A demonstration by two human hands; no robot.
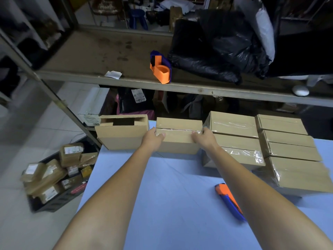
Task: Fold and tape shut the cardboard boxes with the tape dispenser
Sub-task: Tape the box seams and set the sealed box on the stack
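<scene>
**packer_a:** ok so where's the box at?

**packer_b:** The brown cardboard box with clear tape along its top seam (178, 141) sits at the far edge of the light-blue bench (171, 186), flaps down. The left hand (153, 137) grips its left end with the thumb on top over the tape. The right hand (203, 137) clamps the right end the same way.

**packer_a:** and around it?

**packer_b:** Just beside it on the left is an untaped brown cardboard box with a gap in its top (122, 136). On the right are stacks of taped brown cardboard boxes (236, 141).

The orange-and-blue plastic tape dispenser (161, 69) stands on the grey metal shelf (108, 76) above — well apart from both hands, next to crumpled black plastic bags (216, 51).

An orange-and-blue handheld tool (228, 201) lies on the bench by the right forearm. Can't tell what it is. A black crate of wrapped parcels (54, 177) sits on the floor to the left.
</scene>
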